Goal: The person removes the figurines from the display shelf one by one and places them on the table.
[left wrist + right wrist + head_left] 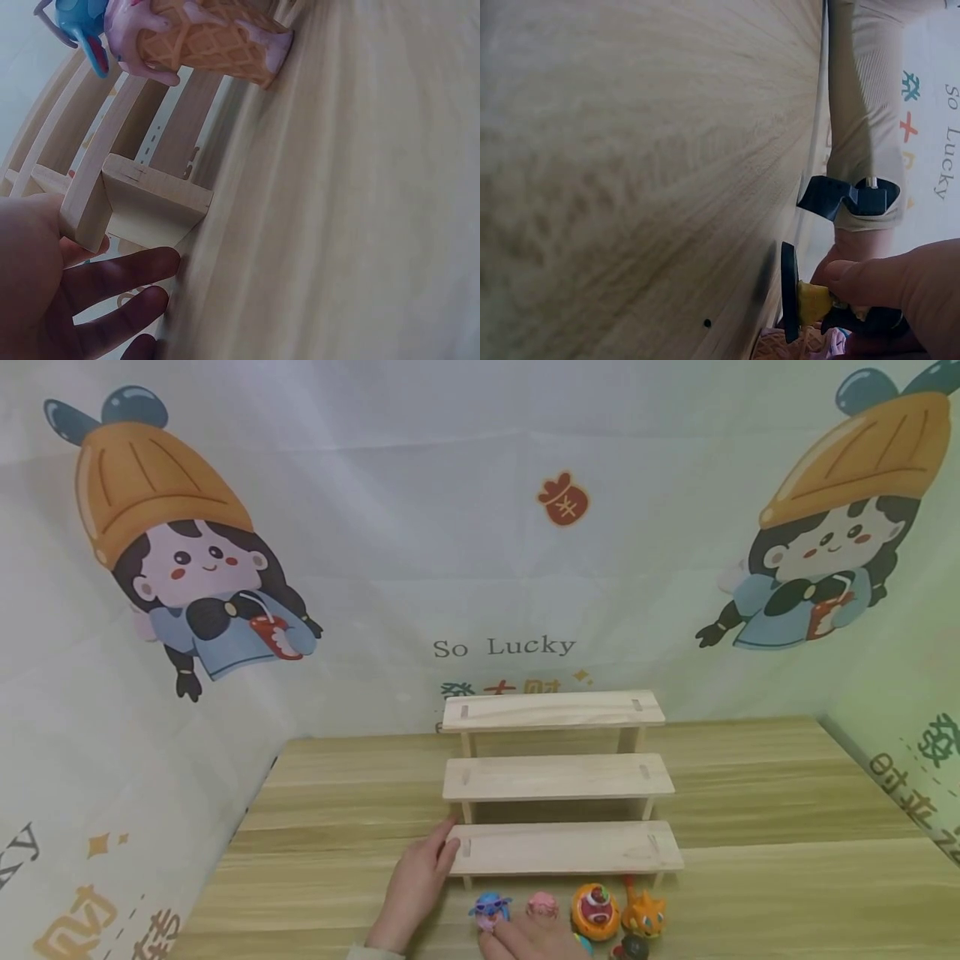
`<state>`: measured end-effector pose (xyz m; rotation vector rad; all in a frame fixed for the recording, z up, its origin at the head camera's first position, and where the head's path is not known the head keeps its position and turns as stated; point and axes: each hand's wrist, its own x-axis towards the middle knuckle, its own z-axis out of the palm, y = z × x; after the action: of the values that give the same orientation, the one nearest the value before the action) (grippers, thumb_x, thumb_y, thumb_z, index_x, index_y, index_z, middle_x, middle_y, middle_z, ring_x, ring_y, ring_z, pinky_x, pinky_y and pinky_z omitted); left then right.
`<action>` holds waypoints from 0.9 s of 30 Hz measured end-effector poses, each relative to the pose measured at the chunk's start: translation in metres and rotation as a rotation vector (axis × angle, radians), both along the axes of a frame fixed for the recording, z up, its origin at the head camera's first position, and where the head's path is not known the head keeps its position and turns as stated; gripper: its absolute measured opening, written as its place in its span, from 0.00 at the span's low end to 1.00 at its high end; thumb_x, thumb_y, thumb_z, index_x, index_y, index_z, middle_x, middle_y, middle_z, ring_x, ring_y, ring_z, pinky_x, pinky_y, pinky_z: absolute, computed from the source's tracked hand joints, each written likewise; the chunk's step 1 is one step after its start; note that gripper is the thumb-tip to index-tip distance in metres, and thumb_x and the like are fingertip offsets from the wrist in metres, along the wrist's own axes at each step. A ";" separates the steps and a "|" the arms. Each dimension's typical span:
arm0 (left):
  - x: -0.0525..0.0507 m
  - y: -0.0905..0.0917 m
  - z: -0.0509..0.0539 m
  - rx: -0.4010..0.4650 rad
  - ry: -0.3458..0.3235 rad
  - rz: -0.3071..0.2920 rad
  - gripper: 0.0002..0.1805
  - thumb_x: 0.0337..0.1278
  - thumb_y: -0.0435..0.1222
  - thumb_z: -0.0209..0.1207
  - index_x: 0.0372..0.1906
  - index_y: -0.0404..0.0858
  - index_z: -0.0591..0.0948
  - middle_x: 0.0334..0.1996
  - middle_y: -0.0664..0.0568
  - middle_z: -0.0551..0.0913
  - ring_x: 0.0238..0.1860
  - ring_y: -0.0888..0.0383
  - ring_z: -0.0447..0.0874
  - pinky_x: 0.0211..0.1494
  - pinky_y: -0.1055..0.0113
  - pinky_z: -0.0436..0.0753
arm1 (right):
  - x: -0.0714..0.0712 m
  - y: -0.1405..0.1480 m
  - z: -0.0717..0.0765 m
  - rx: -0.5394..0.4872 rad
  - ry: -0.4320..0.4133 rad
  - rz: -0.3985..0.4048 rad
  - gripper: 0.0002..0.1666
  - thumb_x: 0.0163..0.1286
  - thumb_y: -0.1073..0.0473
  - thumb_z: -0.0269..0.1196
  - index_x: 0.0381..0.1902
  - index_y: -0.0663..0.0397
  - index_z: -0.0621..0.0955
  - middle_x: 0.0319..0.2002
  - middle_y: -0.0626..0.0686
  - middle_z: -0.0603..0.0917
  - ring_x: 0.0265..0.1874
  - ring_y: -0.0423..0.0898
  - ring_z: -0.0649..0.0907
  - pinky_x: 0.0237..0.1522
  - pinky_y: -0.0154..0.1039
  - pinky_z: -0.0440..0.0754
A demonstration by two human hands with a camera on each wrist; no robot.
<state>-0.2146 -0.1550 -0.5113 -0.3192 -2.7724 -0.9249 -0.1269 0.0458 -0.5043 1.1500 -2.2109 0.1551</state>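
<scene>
My left hand (420, 877) is at the left end of the lowest board of a three-step wooden display stand (566, 847). In the left wrist view its thumb and forefinger hold the board's end, with the other fingers stretched out below. My right hand (532, 939) pinches a small figurine (814, 302) with a flat black base and a yellow lower part. Its upper part is hidden by the fingers. Beside this hand stands an ice-cream-cone figurine (217, 37) with a blue top and sunglasses. A pink-topped figurine (542, 905) is partly covered by the hand.
To the right of my right hand are a round orange toy (596, 912), an orange animal figurine (645, 914) and a dark-topped toy (633, 947). Everything stands on a wood-grain table (337, 827). A printed cloth (390, 527) hangs behind and at both sides.
</scene>
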 end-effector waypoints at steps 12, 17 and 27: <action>0.000 0.000 0.001 -0.005 0.021 -0.008 0.22 0.69 0.42 0.51 0.62 0.37 0.74 0.46 0.36 0.84 0.43 0.39 0.84 0.47 0.46 0.81 | -0.005 -0.004 -0.006 0.008 0.109 -0.001 0.23 0.74 0.39 0.45 0.35 0.46 0.78 0.29 0.40 0.79 0.24 0.35 0.77 0.24 0.29 0.74; 0.000 0.000 0.001 -0.003 0.017 -0.011 0.22 0.69 0.43 0.51 0.62 0.38 0.74 0.46 0.37 0.84 0.44 0.40 0.84 0.47 0.46 0.81 | -0.006 -0.003 -0.008 0.009 0.102 -0.007 0.21 0.74 0.39 0.45 0.34 0.44 0.77 0.25 0.39 0.75 0.23 0.34 0.75 0.23 0.29 0.73; -0.001 0.000 -0.001 -0.006 0.011 -0.009 0.22 0.69 0.44 0.50 0.63 0.38 0.74 0.41 0.38 0.85 0.40 0.42 0.85 0.43 0.48 0.82 | -0.007 -0.003 -0.007 0.025 0.073 -0.005 0.18 0.73 0.40 0.48 0.28 0.41 0.74 0.24 0.38 0.69 0.23 0.32 0.69 0.23 0.26 0.67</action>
<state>-0.2156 -0.1553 -0.5123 -0.3378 -2.7660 -0.9147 -0.1339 0.0427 -0.5109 1.1458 -2.1564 0.0825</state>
